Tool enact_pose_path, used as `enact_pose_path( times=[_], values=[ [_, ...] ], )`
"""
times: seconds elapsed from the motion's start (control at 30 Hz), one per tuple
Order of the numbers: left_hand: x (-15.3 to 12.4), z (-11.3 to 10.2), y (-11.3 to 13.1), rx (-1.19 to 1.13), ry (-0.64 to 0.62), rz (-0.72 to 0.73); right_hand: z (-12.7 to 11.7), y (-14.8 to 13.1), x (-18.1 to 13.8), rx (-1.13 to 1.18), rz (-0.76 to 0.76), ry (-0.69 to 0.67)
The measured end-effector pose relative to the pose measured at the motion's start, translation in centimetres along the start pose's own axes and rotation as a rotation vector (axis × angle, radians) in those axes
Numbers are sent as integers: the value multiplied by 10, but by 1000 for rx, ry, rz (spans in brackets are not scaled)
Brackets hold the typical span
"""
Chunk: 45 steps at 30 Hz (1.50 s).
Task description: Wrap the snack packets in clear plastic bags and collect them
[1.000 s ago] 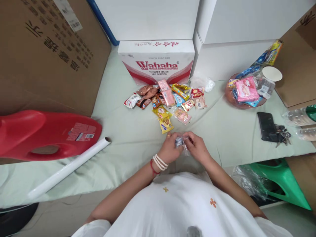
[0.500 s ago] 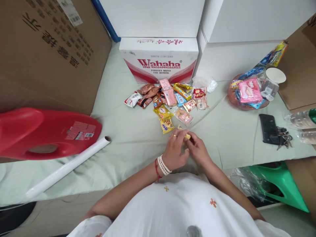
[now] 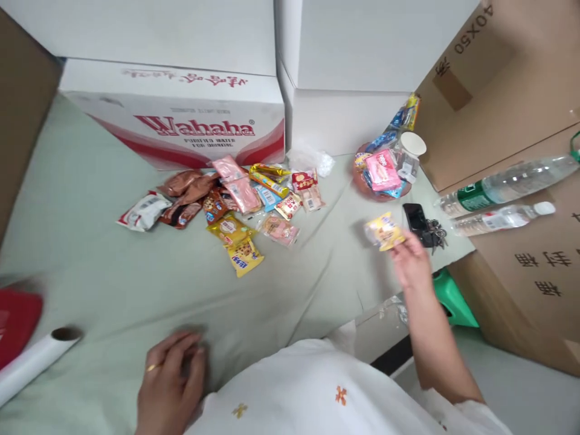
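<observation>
My right hand (image 3: 413,261) is closed on the edge of a small yellow snack packet (image 3: 383,232), held out to the right above the cloth, short of the round bowl (image 3: 360,184). My left hand (image 3: 172,374) rests near the front edge with loosely bent fingers, its thumb apart, and nothing in it. Ahead of it lies a pile of wrapped snacks: a yellow cookie packet (image 3: 244,257), a gold-yellow packet (image 3: 229,229), pink packets (image 3: 238,184), brown packets (image 3: 183,188) and a white packet (image 3: 145,211). Pink and blue packs and a paper cup (image 3: 412,145) fill the bowl.
A white and red Wahaha carton (image 3: 181,127) stands behind the pile. A phone (image 3: 414,217) with keys (image 3: 435,235) and plastic bottles (image 3: 502,184) lie at right. A white roll (image 3: 36,365) and a red container (image 3: 18,323) are at left.
My hands have separated. The right hand has carried the yellow packet to the right, toward the bowl; the left has drawn back to the left. The view has turned right.
</observation>
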State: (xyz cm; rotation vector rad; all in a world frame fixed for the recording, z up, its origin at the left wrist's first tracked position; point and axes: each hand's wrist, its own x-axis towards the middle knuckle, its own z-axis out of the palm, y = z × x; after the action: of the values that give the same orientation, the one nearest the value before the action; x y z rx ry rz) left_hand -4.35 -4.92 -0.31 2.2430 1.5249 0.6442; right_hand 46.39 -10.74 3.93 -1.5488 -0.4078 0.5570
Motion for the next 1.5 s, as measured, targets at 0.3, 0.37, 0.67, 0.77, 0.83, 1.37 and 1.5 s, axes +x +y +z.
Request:
enact_pose_path(
  times=[0.3, 0.37, 0.67, 0.77, 0.83, 1.37, 1.5],
  values=[
    [-34, 6, -18, 131, 89, 161, 22, -113, 196, -240, -185, 172],
    [-33, 7, -19, 140, 97, 161, 48, -113, 216, -448, -172, 131],
    [-33, 11, -23, 195, 168, 258, 72, -75, 237, -1197, -176, 162],
    [-31, 10, -18, 204, 166, 257, 65, -87, 241, -1304, -229, 129],
    [-31, 10, -16, 199, 156, 275, 68, -102, 241, -1361, -311, 139],
    [-33, 10, -16, 174, 169, 237, 159, -122, 305, -2088, -602, -491],
    [-35, 11, -18, 173, 170, 236, 161, -120, 293, -2086, -530, -498]
  ],
)
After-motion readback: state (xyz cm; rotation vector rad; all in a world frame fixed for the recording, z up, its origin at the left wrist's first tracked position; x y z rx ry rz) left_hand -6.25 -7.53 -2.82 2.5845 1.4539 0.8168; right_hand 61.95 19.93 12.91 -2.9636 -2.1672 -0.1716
